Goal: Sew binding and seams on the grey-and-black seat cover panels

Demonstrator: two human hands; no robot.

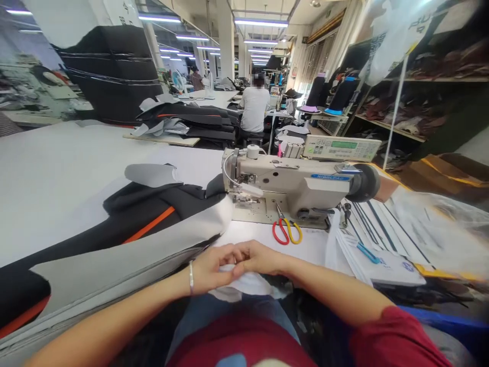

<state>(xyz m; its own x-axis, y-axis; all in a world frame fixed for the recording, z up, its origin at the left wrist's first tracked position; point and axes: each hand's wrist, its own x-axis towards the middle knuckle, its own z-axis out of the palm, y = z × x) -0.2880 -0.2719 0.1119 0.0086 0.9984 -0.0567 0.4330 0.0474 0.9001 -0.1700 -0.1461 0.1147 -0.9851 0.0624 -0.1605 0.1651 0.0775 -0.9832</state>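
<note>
My left hand (213, 267) and my right hand (254, 257) meet at the table's front edge, above my lap. Between their closed fingers is a piece of white fabric (248, 284), which hangs down over my legs. What exactly the fingertips pinch is hidden. Just beyond my hands lies a pair of scissors (281, 228) with one red and one yellow handle, its blades pointing at the sewing machine (282, 178). To the left, a black and grey fabric piece (153, 224) with an orange stripe lies spread out, one end close to the machine's needle area.
A control panel (340, 149) stands behind the machine. On the right are a light blue tool (369, 253), dark strips and clear plastic. Stacked dark fabric (194, 122) sits farther back. A person in a white shirt (255, 108) sits ahead, facing away. Thread cones (341, 94) stand at the right.
</note>
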